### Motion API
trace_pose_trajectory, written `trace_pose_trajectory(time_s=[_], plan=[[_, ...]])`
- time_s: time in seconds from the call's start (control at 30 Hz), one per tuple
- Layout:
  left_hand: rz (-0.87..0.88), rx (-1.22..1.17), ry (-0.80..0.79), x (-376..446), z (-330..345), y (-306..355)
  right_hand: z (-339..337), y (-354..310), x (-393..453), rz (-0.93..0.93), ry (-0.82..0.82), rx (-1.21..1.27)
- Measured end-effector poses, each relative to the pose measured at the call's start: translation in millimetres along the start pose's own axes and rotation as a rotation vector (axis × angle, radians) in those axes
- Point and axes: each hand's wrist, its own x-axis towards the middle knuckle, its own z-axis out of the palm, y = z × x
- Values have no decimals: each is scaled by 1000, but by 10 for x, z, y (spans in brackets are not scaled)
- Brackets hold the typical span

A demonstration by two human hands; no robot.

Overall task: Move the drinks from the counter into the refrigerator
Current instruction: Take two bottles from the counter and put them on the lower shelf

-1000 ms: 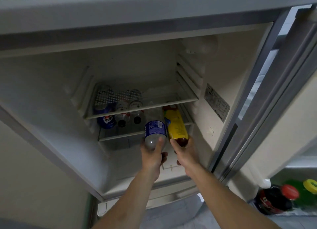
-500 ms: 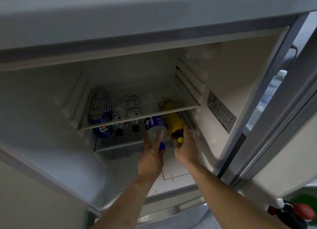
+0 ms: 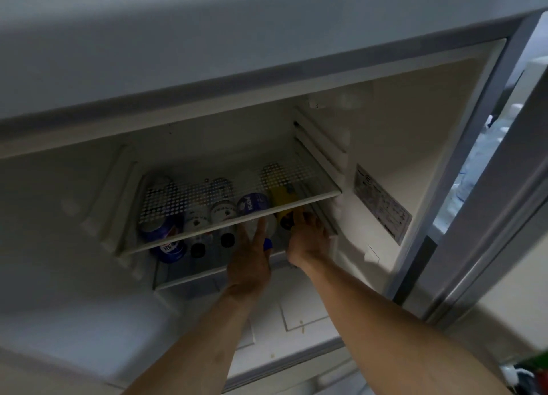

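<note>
Under the perforated shelf (image 3: 320,197), I see my left hand (image 3: 250,264) grasping the blue-labelled bottle (image 3: 255,207) and my right hand (image 3: 308,240) grasping the yellow bottle (image 3: 285,200) just beside it, both lying inside the refrigerator (image 3: 415,134).

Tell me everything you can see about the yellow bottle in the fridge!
The yellow bottle lies on its side on the lower shelf, at the right end of the row of drinks, partly hidden under the dotted upper shelf. It looks like plastic, with a yellow label and dark drink showing near the neck end, which points toward the person. The right hand grips that end. The bottle with the blue label lies just left of it.
</note>
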Motion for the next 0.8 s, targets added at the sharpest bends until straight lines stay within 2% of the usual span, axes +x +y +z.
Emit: trace_pose_trajectory(time_s=[0.13,0.27,0.5,0.6,0.8], plan=[[10,-3,-67,-12,-72,11,-31,51,-42,-22,6,-5],[-37,-38,-121,-168,55,123,-2,144,-353,-118,121,57],[172,-318,216,-1107,677,143,244,518,-1101,-268,225,148],[240,-387,281,-1428,874,80,333,700,-1433,-244,235,176],[308,-444,223,-1925,1045,62,578,1179,-2251,-35,165,249]])
